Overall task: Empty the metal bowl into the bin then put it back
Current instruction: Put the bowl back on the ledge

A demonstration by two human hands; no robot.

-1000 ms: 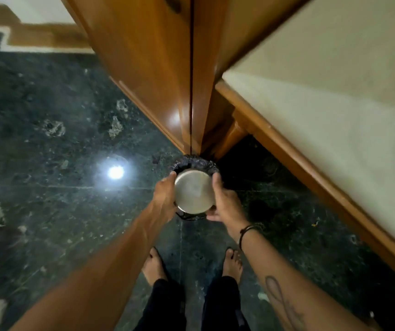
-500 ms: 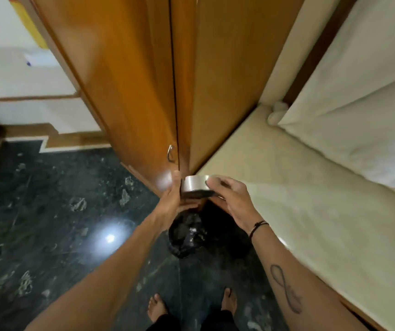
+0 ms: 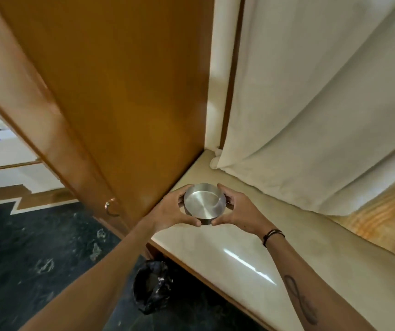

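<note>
The round metal bowl is upright with its shiny inside showing and nothing visible in it. My left hand grips its left side and my right hand grips its right side, thumbs meeting under its near edge. The bowl is at the far left corner of the cream counter; I cannot tell whether it touches the surface. The bin, lined with a black bag, stands on the floor below the counter's edge, partly hidden by my left forearm.
A tall wooden cupboard with a ring handle rises left of the counter. A white curtain hangs over the counter's back right. Dark green marble floor spreads at lower left.
Both hands have lifted the bowl from upside down over the bin, turned it upright and brought it over the counter. The view has risen from the floor.
</note>
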